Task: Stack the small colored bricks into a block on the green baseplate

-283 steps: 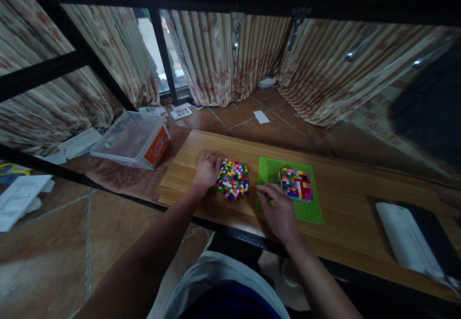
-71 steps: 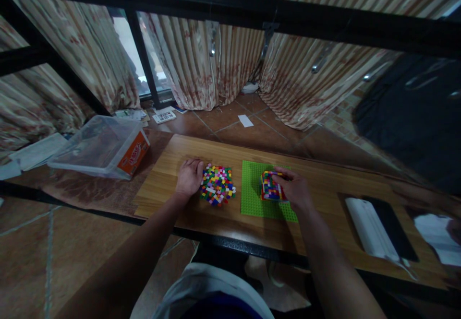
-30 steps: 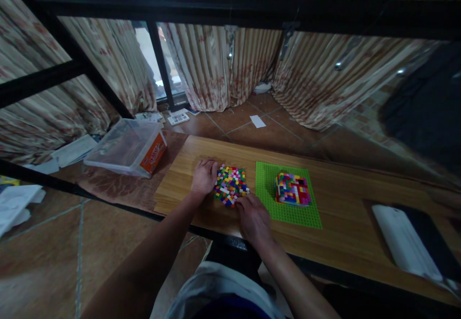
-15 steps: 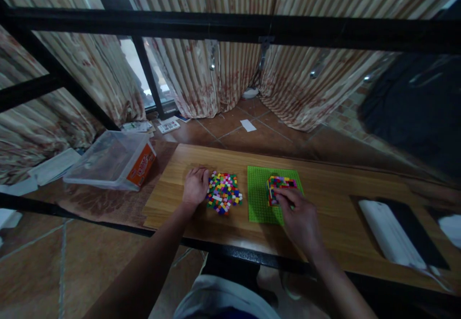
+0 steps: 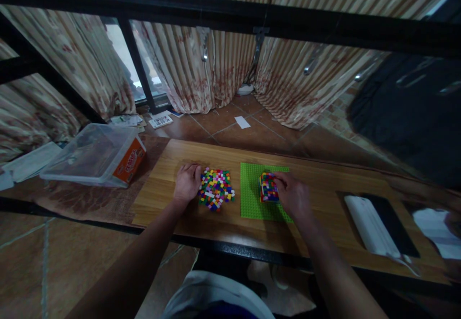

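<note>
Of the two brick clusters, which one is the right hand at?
The stacked block on the green baseplate, where the right hand is; the other is a loose pile on the wooden tabletop, beside the left hand.

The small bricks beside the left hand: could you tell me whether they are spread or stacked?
Spread: the small bricks lie loose in a low patch on the wooden tabletop.

Wooden tabletop point(image 5: 230, 228), light brown with visible grain and a dark front edge. Small multicoloured bricks point(image 5: 216, 188) lie in a loose heap just right of the left fingers point(image 5: 196, 169). A green studded baseplate point(image 5: 249, 204) lies flat beneath the right fingers point(image 5: 281, 178). Well to their right, a white elongated case point(image 5: 370, 225) adjoins a dark flat object point(image 5: 393, 224).
</note>
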Demonstrator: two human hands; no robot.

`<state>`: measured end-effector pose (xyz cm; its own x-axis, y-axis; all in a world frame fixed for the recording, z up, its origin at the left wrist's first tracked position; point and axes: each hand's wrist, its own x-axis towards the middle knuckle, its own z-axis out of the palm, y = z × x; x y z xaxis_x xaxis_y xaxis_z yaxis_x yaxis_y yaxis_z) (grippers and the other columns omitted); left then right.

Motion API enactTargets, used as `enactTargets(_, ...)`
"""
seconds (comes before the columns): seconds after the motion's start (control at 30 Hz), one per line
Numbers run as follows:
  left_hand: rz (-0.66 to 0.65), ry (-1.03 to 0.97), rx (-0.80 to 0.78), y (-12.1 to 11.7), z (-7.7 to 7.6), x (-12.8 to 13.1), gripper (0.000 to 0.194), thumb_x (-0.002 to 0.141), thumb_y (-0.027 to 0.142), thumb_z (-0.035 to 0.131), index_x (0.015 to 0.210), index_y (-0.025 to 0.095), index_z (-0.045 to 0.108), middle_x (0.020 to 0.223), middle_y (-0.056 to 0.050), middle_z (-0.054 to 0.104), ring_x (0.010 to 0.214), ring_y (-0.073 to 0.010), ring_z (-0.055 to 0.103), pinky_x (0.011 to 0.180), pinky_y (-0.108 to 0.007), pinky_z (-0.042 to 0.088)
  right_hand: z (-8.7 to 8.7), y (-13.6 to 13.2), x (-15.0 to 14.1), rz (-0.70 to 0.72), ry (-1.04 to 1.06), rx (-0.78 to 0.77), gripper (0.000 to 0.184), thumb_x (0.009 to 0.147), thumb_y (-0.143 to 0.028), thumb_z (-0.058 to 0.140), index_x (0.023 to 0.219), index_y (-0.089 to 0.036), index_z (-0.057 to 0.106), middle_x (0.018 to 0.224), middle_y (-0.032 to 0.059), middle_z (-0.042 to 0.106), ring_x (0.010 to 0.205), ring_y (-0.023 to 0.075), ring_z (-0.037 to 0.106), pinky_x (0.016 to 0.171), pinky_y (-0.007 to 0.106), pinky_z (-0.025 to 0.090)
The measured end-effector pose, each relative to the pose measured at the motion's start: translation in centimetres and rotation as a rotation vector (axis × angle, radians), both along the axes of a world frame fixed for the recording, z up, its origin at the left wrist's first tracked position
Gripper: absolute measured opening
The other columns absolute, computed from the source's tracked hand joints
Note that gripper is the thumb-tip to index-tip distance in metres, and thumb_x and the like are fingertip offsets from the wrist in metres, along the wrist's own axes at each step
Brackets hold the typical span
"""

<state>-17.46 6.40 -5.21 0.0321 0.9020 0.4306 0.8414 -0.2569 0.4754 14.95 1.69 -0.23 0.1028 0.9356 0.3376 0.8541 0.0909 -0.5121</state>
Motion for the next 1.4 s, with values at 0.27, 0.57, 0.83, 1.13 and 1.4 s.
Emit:
enactTargets(0.27,-0.002,-0.005,-0.017,-0.1,0.1,0.1,0.037,0.099,0.033,0.034,0.091,0.018,0.067,0.100,-0.010,0.071,0.100,-0.0249,0.063,0.098,-0.044,0.049,-0.5,0.3,-0.6,-0.067,0.044,0.033,0.034,0.089,-0.036,0.045,0.097,-0.019,0.073,0.099,0.0106,0.075,0.088,0.0236,0.068,0.084,0.039,0.051)
enactTargets(0.57,-0.007,-0.006,-0.023,-0.2,0.3,0.2,0.037,0.099,0.033,0.034,0.093,0.018,0.067,0.103,-0.010,0.071,0.103,-0.0245,0.063,0.100,-0.043,0.048,-0.7,0.0,-0.3,-0.090,0.055,0.054,0.037,0.088,-0.041,0.046,0.100,-0.018,0.072,0.096,0.0112,0.076,0.083,0.0239,0.070,0.081,0.039,0.052)
enactTargets(0.83,0.003,-0.010,-0.026,-0.2,0.3,0.3,0.037,0.099,0.032,0.034,0.091,0.019,0.067,0.100,-0.010,0.071,0.099,-0.0245,0.063,0.099,-0.043,0.048,0.0,0.2,0.8,-0.177,0.061,0.137,0.039,0.090,-0.044,0.047,0.099,-0.016,0.071,0.096,0.0146,0.072,0.089,0.0263,0.065,0.084,0.042,0.048)
enactTargets(1.13,0.002,-0.004,-0.039,-0.2,0.5,0.3,0.037,0.099,0.031,0.034,0.090,0.018,0.067,0.101,-0.010,0.071,0.100,-0.0241,0.063,0.099,-0.042,0.048,-1.7,1.9,0.8,-0.132,0.073,-0.003,0.046,0.089,-0.051,0.046,0.101,-0.015,0.071,0.104,0.0161,0.070,0.099,0.0268,0.060,0.094,0.046,0.044)
enactTargets(1.4,-0.009,-0.016,-0.036,-0.2,0.3,0.3,0.036,0.099,0.031,0.035,0.091,0.018,0.067,0.101,-0.010,0.071,0.101,-0.0242,0.063,0.100,-0.043,0.048,-1.7,1.7,0.4,-0.084,0.091,-0.041,0.048,0.091,-0.052,0.042,0.096,-0.017,0.073,0.097,0.0128,0.072,0.089,0.0249,0.063,0.086,0.042,0.047)
